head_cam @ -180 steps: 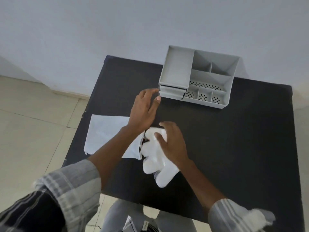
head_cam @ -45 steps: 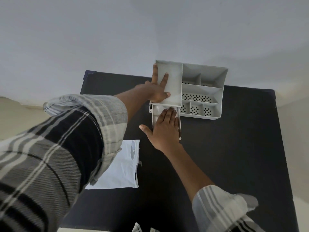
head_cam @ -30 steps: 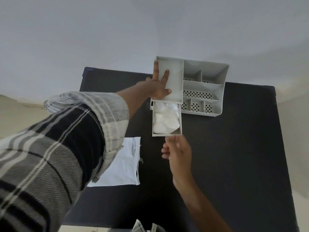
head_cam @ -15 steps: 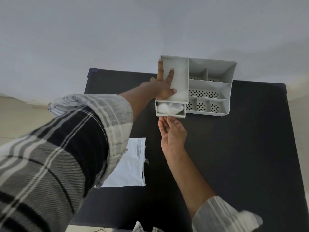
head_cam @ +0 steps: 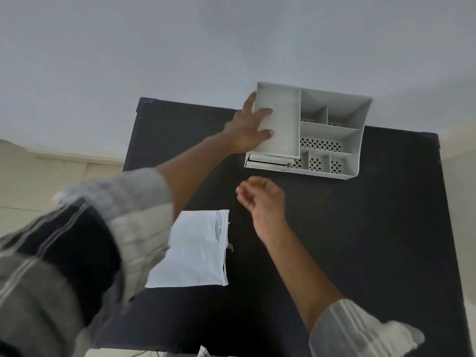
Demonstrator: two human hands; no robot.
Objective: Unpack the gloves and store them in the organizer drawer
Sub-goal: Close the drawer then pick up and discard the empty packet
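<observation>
The grey organizer [head_cam: 332,135] stands at the far edge of the black table [head_cam: 360,240]. Its drawer [head_cam: 268,162] sits pushed in at the lower left front, and the white gloves inside it are hidden. My left hand [head_cam: 251,127] lies flat with spread fingers on the organizer's left lid. My right hand [head_cam: 262,199] hovers just in front of the drawer, fingers loosely curled, holding nothing. The flat white plastic bag [head_cam: 193,251] lies on the table to the left of my right forearm.
A pale wall rises right behind the organizer. Tiled floor [head_cam: 38,181] shows past the table's left edge. My checked left sleeve [head_cam: 77,253] fills the lower left of the view.
The drawer with the gloves went from half open to fully pushed in. My right hand has drawn back from the drawer front toward me. My left hand stays on the organizer.
</observation>
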